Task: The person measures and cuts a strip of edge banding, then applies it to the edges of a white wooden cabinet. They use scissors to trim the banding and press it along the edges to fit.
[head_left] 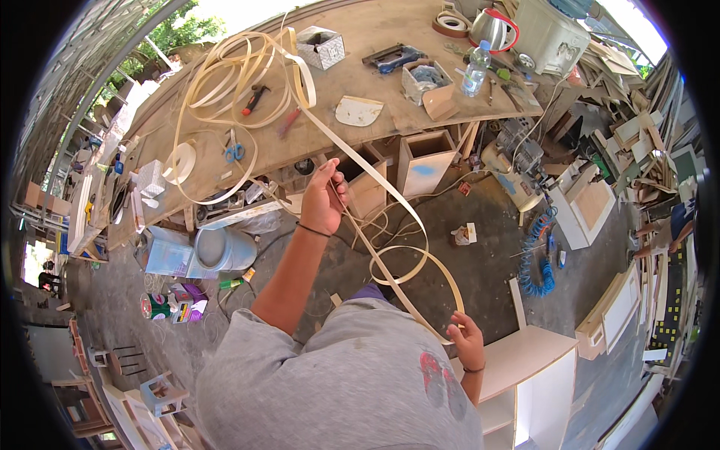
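Observation:
A long cream strip of edge banding [361, 156] runs down from the workbench and hangs in loops in front of me. My left hand [326, 200], raised near the bench edge, is closed with the strip pinched between thumb and fingers. Lower and to the right, my right hand [469, 342] has its fingers curled on another stretch of the same strip, close to my body. Between the hands the strip slants downward, with a round loop beside it. Its other end leads into a loose, tangled coil [196, 97] on the bench.
The wooden workbench [330, 75] carries scissors [235, 152], a red-and-black hand tool [255, 100], a stapler-like tool [401, 60] and a plastic bottle [476, 69]. A bucket [225, 249] stands left on the floor, a white cabinet [525, 367] at right, and a blue coiled hose [536, 262] beyond.

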The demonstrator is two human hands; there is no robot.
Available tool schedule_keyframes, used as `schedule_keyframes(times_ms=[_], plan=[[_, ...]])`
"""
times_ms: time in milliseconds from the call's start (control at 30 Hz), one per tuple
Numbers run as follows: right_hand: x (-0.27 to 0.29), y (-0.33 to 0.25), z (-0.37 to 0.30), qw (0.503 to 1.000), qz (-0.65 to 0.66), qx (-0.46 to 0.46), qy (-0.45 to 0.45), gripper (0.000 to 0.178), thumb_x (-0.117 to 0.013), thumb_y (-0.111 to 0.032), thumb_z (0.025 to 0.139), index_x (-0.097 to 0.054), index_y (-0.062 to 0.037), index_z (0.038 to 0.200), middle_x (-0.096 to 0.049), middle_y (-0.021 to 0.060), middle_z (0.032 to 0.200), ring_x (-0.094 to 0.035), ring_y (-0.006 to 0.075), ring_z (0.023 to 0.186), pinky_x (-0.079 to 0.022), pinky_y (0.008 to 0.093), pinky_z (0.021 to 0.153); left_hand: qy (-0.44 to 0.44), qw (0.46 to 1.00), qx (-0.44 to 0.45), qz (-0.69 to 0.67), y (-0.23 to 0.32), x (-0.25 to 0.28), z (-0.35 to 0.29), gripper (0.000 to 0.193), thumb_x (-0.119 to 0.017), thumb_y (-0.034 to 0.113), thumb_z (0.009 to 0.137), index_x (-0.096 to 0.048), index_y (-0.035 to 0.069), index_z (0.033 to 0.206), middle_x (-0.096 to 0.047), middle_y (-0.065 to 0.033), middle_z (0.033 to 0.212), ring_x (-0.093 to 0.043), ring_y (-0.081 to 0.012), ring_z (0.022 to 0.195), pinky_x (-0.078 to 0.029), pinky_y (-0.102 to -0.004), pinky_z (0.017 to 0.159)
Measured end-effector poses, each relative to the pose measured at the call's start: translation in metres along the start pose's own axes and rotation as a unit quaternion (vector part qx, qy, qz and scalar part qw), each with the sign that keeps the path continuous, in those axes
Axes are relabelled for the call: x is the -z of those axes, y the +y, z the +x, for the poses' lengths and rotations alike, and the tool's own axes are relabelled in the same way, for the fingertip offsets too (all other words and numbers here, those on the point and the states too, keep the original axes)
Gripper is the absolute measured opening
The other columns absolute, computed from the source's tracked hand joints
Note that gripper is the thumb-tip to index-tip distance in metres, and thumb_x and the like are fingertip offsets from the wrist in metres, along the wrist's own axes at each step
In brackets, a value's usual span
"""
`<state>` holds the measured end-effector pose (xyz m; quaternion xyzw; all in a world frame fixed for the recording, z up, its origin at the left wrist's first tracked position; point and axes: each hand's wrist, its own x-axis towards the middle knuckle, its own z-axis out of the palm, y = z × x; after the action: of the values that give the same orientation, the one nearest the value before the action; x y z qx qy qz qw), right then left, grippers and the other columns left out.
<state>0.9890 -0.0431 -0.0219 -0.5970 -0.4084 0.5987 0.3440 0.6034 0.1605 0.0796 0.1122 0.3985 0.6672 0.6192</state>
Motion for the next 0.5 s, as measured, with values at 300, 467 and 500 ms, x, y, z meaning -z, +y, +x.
schedule_keyframes(times_ms=[300,467,500], plan=[[-0.018,-0.005,0.103,0.998,-0.01,0.025,0.051,0.034,-0.067,-0.015,0.088,-0.06,0.0007,0.117,-0.065,0.0042,0.097,-0.057,0.0087,0.076,-0.047,0.023,0.062,0.038,0.998,-0.041,0.02,0.008,0.023,-0.008,0.02,-0.062,0.026,0.092,-0.057,0.014,0.107,-0.05,0.005,0.076,-0.048,-0.0083,0.063,-0.038,-0.022,0.052],[-0.037,-0.05,0.18,0.995,-0.035,0.031,0.092,0.031,-0.066,-0.016,0.089,-0.062,-0.0011,0.115,-0.066,0.002,0.09,-0.059,0.0081,0.077,-0.046,0.0217,0.059,0.095,0.994,-0.047,0.036,-0.006,0.035,0.011,0.021,-0.06,0.022,0.094,-0.055,0.012,0.112,-0.052,0.0028,0.071,-0.049,-0.0061,0.058,-0.042,-0.0217,0.053],[-0.053,-0.064,0.197,0.99,-0.075,0.102,0.068,0.03,-0.066,-0.016,0.089,-0.062,-0.0014,0.115,-0.066,0.0029,0.09,-0.06,0.009,0.076,-0.047,0.0228,0.061,0.091,0.992,-0.062,0.058,-0.009,0.037,0.021,0.021,-0.06,0.022,0.094,-0.055,0.011,0.112,-0.052,0.0026,0.072,-0.049,-0.006,0.057,-0.042,-0.0213,0.053]])
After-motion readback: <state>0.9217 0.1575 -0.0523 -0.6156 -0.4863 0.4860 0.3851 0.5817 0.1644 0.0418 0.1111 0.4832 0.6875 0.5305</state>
